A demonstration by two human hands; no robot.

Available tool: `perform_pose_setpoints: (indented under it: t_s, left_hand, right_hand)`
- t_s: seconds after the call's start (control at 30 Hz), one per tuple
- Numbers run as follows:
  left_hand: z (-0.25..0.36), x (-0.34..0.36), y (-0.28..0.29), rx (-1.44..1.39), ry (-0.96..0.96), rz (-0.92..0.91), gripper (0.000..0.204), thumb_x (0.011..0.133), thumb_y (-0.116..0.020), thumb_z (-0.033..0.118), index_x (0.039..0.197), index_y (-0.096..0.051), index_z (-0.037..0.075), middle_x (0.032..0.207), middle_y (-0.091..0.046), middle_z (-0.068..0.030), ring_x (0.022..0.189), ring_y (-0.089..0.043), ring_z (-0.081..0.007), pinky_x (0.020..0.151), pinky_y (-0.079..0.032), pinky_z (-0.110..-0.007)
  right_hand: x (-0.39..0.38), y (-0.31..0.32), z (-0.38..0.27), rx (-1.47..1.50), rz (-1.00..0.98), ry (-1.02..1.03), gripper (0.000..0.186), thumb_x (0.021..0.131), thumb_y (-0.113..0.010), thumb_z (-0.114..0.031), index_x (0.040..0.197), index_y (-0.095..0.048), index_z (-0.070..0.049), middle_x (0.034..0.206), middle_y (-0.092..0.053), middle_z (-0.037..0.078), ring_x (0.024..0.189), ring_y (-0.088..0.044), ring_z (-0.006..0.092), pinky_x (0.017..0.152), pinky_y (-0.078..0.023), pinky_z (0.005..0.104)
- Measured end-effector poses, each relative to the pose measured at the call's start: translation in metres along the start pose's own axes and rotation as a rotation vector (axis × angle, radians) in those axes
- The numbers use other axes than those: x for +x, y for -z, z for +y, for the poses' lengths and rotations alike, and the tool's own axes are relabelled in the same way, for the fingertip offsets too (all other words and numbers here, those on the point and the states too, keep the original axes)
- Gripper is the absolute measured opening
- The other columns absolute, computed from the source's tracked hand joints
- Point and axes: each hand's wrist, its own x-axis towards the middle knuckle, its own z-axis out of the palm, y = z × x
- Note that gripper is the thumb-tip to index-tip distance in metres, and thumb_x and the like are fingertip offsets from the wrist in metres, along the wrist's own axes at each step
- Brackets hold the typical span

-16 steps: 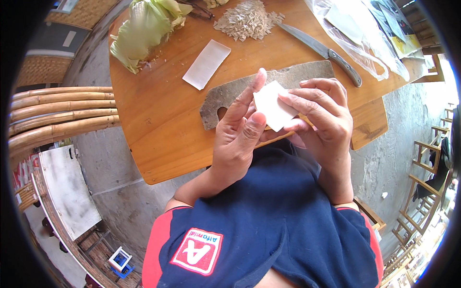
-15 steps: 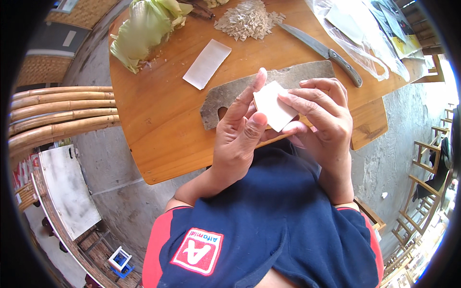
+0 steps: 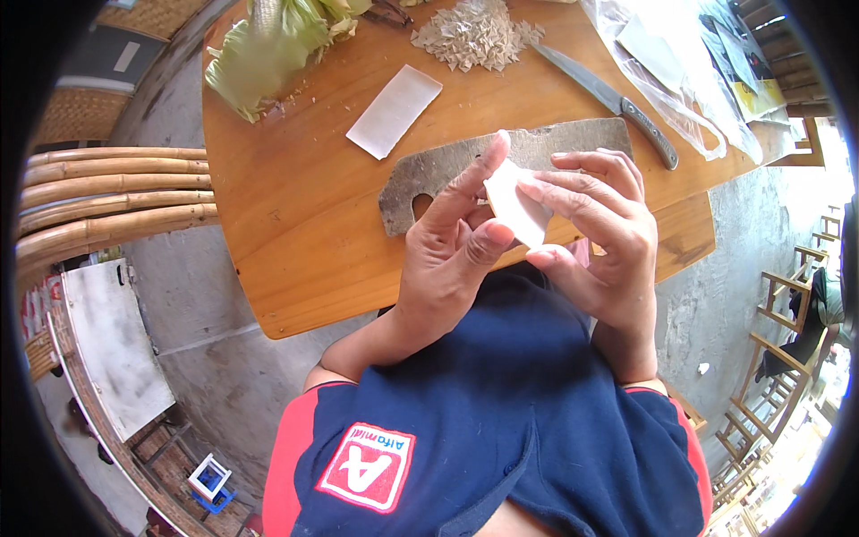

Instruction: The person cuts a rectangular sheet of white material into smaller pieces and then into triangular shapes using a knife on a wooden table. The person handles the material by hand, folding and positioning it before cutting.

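Over the front of the weathered cutting board (image 3: 570, 136), my left hand (image 3: 452, 259) and my right hand (image 3: 608, 228) both grip a thin white square piece (image 3: 521, 208), with fingertips on its edges and face. The piece is tilted. Beyond the board, a pale translucent rectangle (image 3: 394, 111) lies on the wooden table (image 3: 277, 206). A knife (image 3: 608, 98) with a patterned handle lies right of it, and a pile of small pale chips (image 3: 474, 36) sits at the back.
Leafy corn (image 3: 259, 67) is at the table's back left, and plastic bags (image 3: 680, 80) with flat sheets at the back right. Bamboo rails (image 3: 116, 197) stand left. Wooden chairs (image 3: 778, 295) line the right, where a partly visible person (image 3: 830, 304) is at the rim.
The white piece has turned to a steeper tilt and looks narrower. My right thumb has shifted down along it, and the table sits slightly differently in view.
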Motion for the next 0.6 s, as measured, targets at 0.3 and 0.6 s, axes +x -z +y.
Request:
perform_pose_setpoints:
  t_s: [0.3,0.6]
  left_hand:
    - [-0.0002,-0.0005,0.0017,0.031,-0.011,-0.053,0.067,0.102,-0.063,0.012,0.159,-0.031,0.004,0.141,-0.051,-0.0066,0.125,-0.058,-0.0172,0.109,-0.046,-0.032]
    - [0.0025,0.0006,-0.0038,0.09,0.035,-0.016,0.062,0.105,-0.057,0.011,0.159,-0.03,0.003,0.149,-0.046,-0.0096,0.126,-0.056,-0.0172,0.109,-0.047,-0.035]
  right_hand:
    - [-0.0006,0.0069,-0.0016,0.131,-0.09,-0.075,0.04,0.081,-0.077,-0.033,0.112,-0.077,-0.007,0.113,-0.075,0.011,0.115,-0.064,0.0345,0.104,-0.041,0.0462]
    - [-0.0061,-0.0018,0.0035,0.133,0.071,-0.041,0.018,0.095,-0.07,-0.022,0.099,-0.077,-0.006,0.102,-0.077,0.012,0.115,-0.068,0.0357,0.105,-0.044,0.0486]
